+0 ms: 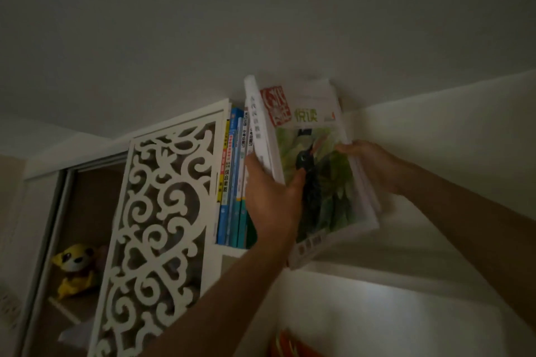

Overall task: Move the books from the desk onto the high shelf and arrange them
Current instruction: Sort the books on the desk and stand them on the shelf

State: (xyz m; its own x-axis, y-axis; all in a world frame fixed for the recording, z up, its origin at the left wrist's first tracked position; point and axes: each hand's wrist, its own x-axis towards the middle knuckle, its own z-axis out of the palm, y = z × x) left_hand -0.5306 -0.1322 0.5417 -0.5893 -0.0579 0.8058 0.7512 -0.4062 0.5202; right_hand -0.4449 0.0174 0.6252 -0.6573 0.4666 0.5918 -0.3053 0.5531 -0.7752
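Head view: the camera looks up at the high shelf (232, 252) under the ceiling. At the left end of the shelf, against the white carved panel (162, 226), a row of books (232, 182) stands upright, spines out. Right of this row both hands hold a bundle of books (319, 171) between them. The front one has a bird on its cover; a white book (261, 124) is at the left of the bundle, next to the row.

The left hand (272, 200) grips the bundle on its left side: the thumb lies across the bird cover and the fingers are curled round the white book, behind it, so they are mostly hidden. The right hand (374, 165) holds the right edge, its fingers curled round it from behind.

The long axis of the bundle is nearly upright but tilted, the top toward the left and close to the ceiling, the lower right corner hanging out beyond the front edge of the shelf. I judge the bundle must go leftward and deeper, until it touches the row. The left hand is nearer to the row and lies between the two; whether it touches the row I cannot tell.

A yellow plush toy (77, 266) sits in the cupboard at the lower left.
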